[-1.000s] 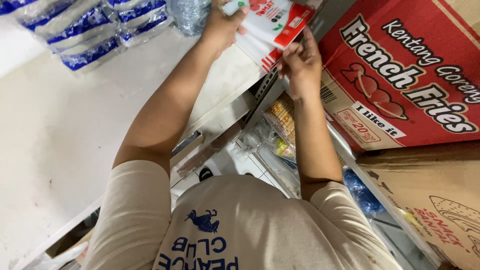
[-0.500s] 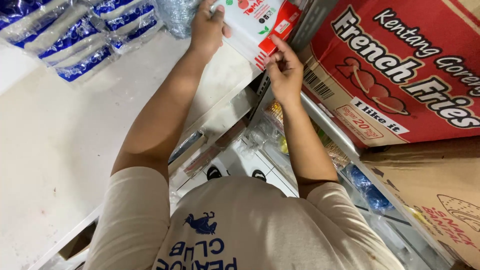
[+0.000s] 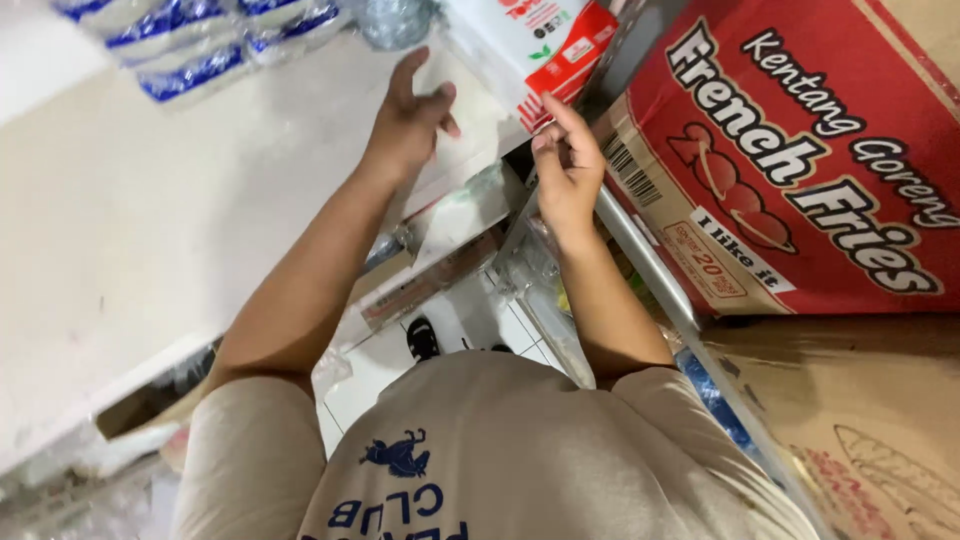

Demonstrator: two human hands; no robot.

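Left hand (image 3: pixel 408 120) with fingers spread open, holding nothing, over the pale counter (image 3: pixel 150 220), right hand (image 3: pixel 566 165) loosely curled, forefinger touching the lower edge of one white and red packet (image 3: pixel 540 45), one red carton (image 3: pixel 790 170) beside, three blue-striped bags (image 3: pixel 190 40) at top left

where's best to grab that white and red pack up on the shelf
Probably by its two long sides near the red end, coming from the front. The white and red pack lies flat with that red corner facing out, and the left hand and right hand are open on either side of it.
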